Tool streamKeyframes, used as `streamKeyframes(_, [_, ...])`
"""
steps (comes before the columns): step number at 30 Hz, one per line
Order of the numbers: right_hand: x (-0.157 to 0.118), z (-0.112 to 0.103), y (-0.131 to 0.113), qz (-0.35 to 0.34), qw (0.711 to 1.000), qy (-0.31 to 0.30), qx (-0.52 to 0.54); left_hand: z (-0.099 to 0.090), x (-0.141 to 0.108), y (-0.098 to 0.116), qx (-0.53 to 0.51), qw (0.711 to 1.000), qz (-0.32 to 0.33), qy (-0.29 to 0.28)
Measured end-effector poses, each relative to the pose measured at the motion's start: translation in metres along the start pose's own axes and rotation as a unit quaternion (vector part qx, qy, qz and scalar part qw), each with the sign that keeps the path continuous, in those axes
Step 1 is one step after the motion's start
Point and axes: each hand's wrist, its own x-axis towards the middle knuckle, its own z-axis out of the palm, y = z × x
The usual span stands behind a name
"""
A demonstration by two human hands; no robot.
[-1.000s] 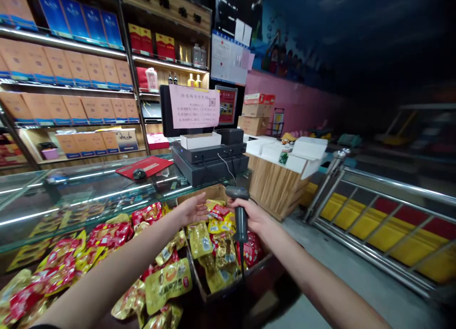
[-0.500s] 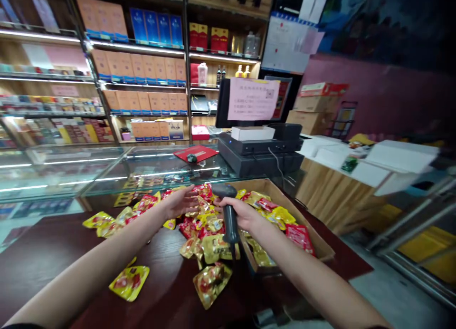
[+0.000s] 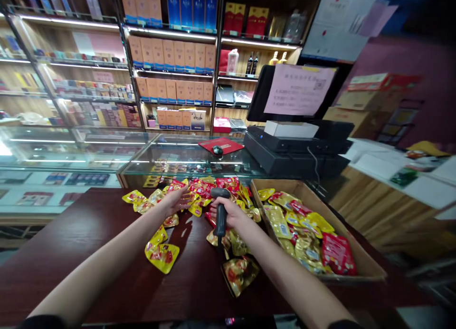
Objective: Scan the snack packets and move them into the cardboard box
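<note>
The right hand is wrapped around the handle of a black barcode scanner, as in both earlier frames, with the scanner's head up and its cable running down from the handle. The left hand is empty and open, fingers loosely spread toward the scanner; whether it touches the snack packets beneath cannot be told.

The view has swung to the left. A second ago both hands appeared in front of the cardboard box; now they are over the dark red-brown surface, left of the box, among the loose packets. The box, full of gold, red and yellow packets, shows almost whole beside the right forearm. The yellow packet lying near the left forearm, out of sight in the first frame, is now plain, as is the gold packet below the scanner.

The metal railing has left the view, and more of the lit shelves shows behind the glass display case. The monitor with its pink sheet now stands right of the hands.
</note>
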Motion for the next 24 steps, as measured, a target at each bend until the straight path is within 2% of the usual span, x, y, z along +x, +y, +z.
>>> streamKeyframes(5, [0.026, 0.001, -0.002, 0.014, 0.998, 0.044, 0.044, 0.02, 0.027, 0.004, 0.097, 0.989, 0.103, 0.047])
streamKeyframes(8, [0.034, 0.003, -0.002, 0.01, 0.996, 0.055, 0.067, 0.028, 0.045, 0.004, 0.189, 0.965, 0.169, 0.063])
streamKeyframes(11, [0.033, 0.004, 0.0, 0.018, 0.995, 0.058, 0.077, 0.03, 0.054, -0.004, 0.246, 0.945, 0.207, 0.057])
streamKeyframes(14, [0.023, 0.004, 0.005, 0.02, 0.995, 0.056, 0.084, 0.03, 0.044, -0.02, 0.31, 0.914, 0.261, 0.015])
streamKeyframes(17, [0.004, 0.001, 0.013, 0.011, 0.994, 0.05, 0.092, 0.032, 0.02, -0.043, 0.358, 0.878, 0.317, -0.023])
streamKeyframes(19, [-0.011, -0.002, 0.019, 0.001, 0.995, 0.034, 0.097, 0.035, 0.002, -0.06, 0.408, 0.852, 0.328, -0.025])
streamKeyframes(23, [-0.039, -0.01, 0.03, -0.027, 0.992, -0.028, 0.12, 0.039, -0.021, -0.083, 0.539, 0.769, 0.343, -0.013])
streamKeyframes(24, [-0.044, -0.013, 0.031, -0.032, 0.991, -0.041, 0.123, 0.038, -0.023, -0.085, 0.545, 0.763, 0.348, -0.017])
